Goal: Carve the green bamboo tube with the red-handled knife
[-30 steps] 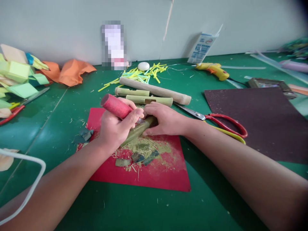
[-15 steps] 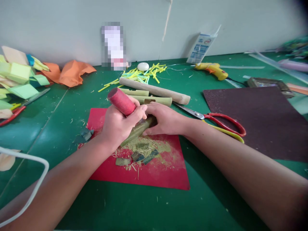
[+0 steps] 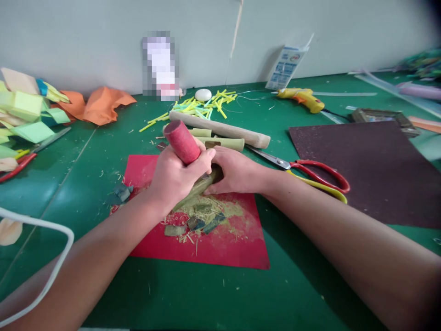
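My left hand (image 3: 177,177) is wrapped round the thick red handle (image 3: 182,141) of a carving tool; its working end is mostly hidden by my fingers. Under it, a green bamboo piece (image 3: 193,193) lies slanted over a red sheet (image 3: 237,250). My right hand (image 3: 232,170) grips the far end of this bamboo, fingers curled over it, close beside my left hand. Pale shavings (image 3: 206,206) and dark green bamboo chips (image 3: 213,223) are scattered on the sheet in front of the piece.
Beyond my hands lie cut bamboo pieces (image 3: 227,144) and a wooden stick (image 3: 220,128). Scissors (image 3: 310,177) rest by my right forearm, near a dark board (image 3: 361,174). A yellow glue gun (image 3: 303,100) and short straw pieces (image 3: 220,101) are further back. Folded papers (image 3: 27,105) pile up left.
My left hand and the red handle have shifted slightly right, and the handle's top sits further right. My right hand stays on the bamboo. The whole view has moved a little.
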{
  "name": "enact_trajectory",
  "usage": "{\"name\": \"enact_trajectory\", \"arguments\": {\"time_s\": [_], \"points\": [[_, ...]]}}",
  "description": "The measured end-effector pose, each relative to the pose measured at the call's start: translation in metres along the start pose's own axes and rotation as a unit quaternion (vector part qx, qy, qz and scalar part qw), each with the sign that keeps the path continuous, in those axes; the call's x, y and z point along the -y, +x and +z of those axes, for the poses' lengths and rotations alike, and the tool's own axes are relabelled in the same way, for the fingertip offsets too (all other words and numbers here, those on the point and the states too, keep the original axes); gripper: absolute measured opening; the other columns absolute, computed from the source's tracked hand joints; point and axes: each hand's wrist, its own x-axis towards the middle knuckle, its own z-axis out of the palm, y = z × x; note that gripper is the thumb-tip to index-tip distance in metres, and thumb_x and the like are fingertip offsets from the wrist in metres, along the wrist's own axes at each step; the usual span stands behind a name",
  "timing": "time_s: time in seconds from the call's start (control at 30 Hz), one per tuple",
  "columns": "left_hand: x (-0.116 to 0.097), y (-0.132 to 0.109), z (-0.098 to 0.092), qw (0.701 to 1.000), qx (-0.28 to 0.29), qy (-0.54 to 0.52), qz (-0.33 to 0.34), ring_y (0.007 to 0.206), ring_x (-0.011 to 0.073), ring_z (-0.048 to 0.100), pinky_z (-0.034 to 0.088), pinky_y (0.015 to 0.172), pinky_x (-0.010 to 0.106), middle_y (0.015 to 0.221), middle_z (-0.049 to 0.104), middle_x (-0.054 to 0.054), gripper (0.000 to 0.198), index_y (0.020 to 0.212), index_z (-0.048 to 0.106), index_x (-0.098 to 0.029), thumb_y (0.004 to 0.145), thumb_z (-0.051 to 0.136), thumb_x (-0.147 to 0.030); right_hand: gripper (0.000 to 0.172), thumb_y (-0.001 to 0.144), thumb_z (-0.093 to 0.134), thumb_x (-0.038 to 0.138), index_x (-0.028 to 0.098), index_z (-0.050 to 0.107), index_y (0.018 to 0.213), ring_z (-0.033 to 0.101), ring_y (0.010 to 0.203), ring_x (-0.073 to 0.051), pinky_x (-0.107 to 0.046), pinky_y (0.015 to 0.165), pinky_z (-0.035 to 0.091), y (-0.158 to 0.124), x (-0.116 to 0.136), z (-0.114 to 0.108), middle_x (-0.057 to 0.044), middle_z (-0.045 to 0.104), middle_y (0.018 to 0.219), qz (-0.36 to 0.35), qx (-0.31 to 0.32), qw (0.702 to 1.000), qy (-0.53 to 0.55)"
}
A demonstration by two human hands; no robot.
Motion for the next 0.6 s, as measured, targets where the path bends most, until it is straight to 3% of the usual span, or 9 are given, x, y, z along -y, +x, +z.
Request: {"name": "enact_trajectory", "arguments": {"time_s": [0.27,0.6], "points": [[0.0006,-0.0008,0.0007,0.997,-0.044,0.051,0.045,0.061,0.0144,0.062,0.056,0.060,0.027,0.066,0.067,-0.001,0.018,0.064,0.062,-0.022,0.081,0.066,-0.023,0.040,0.063,0.087,0.033,0.018,0.064,0.091,0.057,0.093,-0.023,-0.035,0.083,0.042,0.0003,0.0018,0.0021,-0.005,0.066,0.097,-0.009,-0.004,1.000,0.028],[0.0039,-0.0042,-0.0020,0.993,-0.064,0.066,0.067,0.057,0.0126,0.060,0.054,0.057,0.027,0.064,0.065,-0.003,0.017,0.066,0.062,-0.023,0.082,0.067,-0.020,0.044,0.066,0.088,0.038,0.017,0.065,0.097,0.058,0.094,-0.022,-0.034,0.082,0.041,0.0020,-0.0043,0.0040,-0.006,0.067,0.102,-0.032,0.009,0.999,0.035]]}}
